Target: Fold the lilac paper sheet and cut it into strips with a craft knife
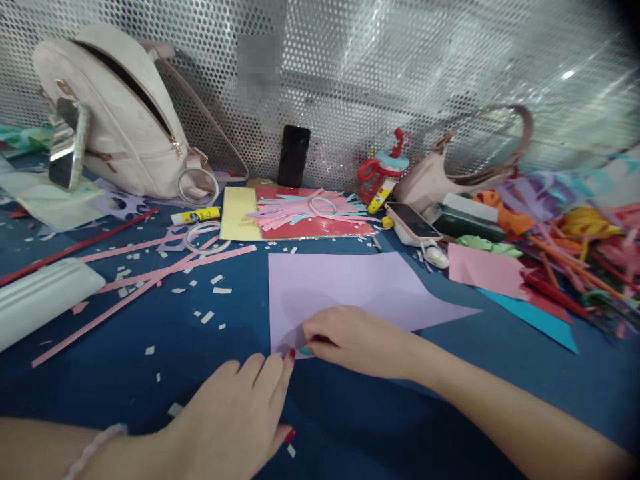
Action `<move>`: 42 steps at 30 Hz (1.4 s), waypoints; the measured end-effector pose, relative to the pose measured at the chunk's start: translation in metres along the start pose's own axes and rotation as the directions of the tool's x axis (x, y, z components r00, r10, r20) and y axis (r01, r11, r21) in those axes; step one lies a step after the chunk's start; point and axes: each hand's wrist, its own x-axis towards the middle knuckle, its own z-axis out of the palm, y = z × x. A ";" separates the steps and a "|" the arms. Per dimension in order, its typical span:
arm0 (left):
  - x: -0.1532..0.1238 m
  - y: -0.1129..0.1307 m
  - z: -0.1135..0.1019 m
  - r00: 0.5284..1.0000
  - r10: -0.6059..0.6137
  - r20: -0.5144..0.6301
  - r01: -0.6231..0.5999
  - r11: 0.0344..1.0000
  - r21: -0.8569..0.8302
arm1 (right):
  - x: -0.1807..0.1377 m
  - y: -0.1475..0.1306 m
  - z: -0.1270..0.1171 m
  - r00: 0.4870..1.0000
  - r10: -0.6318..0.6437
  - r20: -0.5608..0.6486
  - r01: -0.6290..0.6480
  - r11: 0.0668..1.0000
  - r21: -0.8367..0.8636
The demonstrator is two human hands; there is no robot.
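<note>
Purple sheet point(345, 280) on blue table point(190, 357), before both hands. Left hand point(237, 407): fingers extended, thumb apart, index at near-left corner, likely steadying. Right hand point(355, 340): curled at near edge, probably aligning; cannot tell whether pinching.

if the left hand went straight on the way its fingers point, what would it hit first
Most likely the right hand: its teal nail shows just past the left hand, near the purple paper's edge, though depth is unclear.
</note>
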 end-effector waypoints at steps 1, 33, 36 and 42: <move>-0.002 0.001 0.000 0.999 -0.013 0.035 0.014 1.000 -0.007 | 0.000 0.000 0.000 1.000 0.009 0.005 -0.009 1.000 -0.003; 0.004 -0.020 -0.013 0.966 0.052 0.253 -0.014 0.989 -0.149 | 0.003 0.002 -0.001 0.997 0.055 0.053 -0.056 0.998 0.017; 0.011 -0.036 -0.017 0.989 0.062 0.137 -0.047 0.992 -0.113 | 0.001 0.001 0.001 0.998 0.052 0.020 -0.052 0.998 0.022; 0.034 -0.071 -0.016 0.979 0.204 -0.016 -0.196 0.911 -0.362 | 0.002 -0.002 0.005 0.997 0.073 -0.005 -0.073 0.997 0.027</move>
